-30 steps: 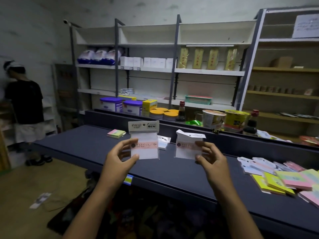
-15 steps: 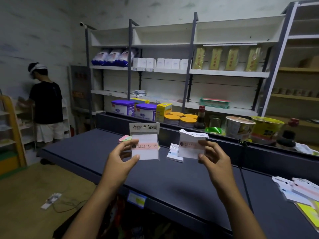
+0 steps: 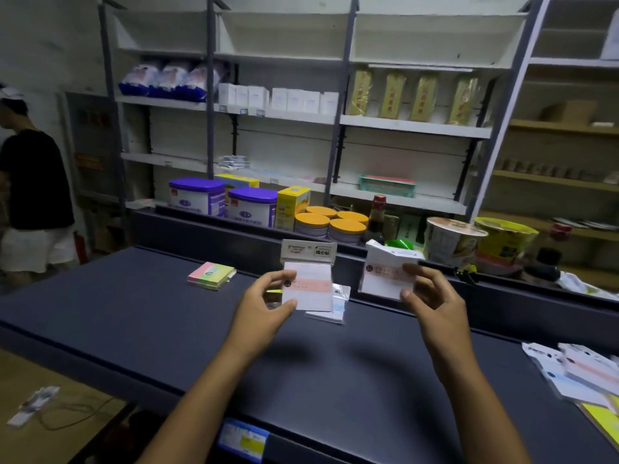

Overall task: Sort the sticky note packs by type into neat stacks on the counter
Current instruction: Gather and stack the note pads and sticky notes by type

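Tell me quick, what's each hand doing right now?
Left hand: pinching a white sticky note pack with header card, held up above the counter.
Right hand: pinching a second white pack, also held up.

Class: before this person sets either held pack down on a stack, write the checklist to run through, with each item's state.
1. Left hand grips the left pack: ok.
2. Right hand grips the right pack: ok.
3. Both packs same type: cannot tell, print blurred.
4. White stack on the counter ready below: ok.
5. Multicolour stack kept apart: ok.
6. Unsorted pile at the right finished: not ok.
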A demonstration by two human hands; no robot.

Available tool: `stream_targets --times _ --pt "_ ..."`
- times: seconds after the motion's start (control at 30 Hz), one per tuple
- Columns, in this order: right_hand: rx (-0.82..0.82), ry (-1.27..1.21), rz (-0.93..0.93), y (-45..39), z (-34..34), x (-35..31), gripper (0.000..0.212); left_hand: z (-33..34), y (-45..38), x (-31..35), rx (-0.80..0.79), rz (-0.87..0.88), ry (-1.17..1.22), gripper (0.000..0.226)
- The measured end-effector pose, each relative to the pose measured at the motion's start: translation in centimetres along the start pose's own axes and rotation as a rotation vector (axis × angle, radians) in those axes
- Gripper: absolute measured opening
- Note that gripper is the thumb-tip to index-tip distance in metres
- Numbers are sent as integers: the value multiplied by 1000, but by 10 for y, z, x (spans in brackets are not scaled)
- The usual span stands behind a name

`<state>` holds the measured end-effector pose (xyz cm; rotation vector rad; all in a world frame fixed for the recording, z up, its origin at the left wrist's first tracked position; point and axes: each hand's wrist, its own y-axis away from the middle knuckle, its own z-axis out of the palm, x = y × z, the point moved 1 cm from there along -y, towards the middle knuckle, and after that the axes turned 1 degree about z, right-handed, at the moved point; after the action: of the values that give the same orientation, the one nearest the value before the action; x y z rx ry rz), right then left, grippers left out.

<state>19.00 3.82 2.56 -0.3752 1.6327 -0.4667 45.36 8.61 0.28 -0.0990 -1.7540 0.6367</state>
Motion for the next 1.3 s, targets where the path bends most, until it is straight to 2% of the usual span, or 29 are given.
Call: stream_targets --times 0.33,0.5,0.7,0.77,1.03,1.23,1.3 --pt "171 95 -11 -6 -40 15 43 124 -37 -25 -264 -3 -99 41" --pt "152 103 1 -18 -64 23 40 170 -42 -38 -344 -57 -213 44" --pt "126 90 8 -32 -72 36 44 188 -43 -55 -380 -78 -358 45" --pt "105 84 11 -36 -72 42 40 193 -42 -58 -405 -75 -415 44" --pt "37 88 22 -50 -73 53 36 201 -34 -63 -438 76 -739 42" --pt "17 73 37 -50 -73 61 40 197 -32 -58 -462 135 -745 39" --pt "20 72 55 -49 -75 65 40 187 -40 -50 -413 169 -712 38"
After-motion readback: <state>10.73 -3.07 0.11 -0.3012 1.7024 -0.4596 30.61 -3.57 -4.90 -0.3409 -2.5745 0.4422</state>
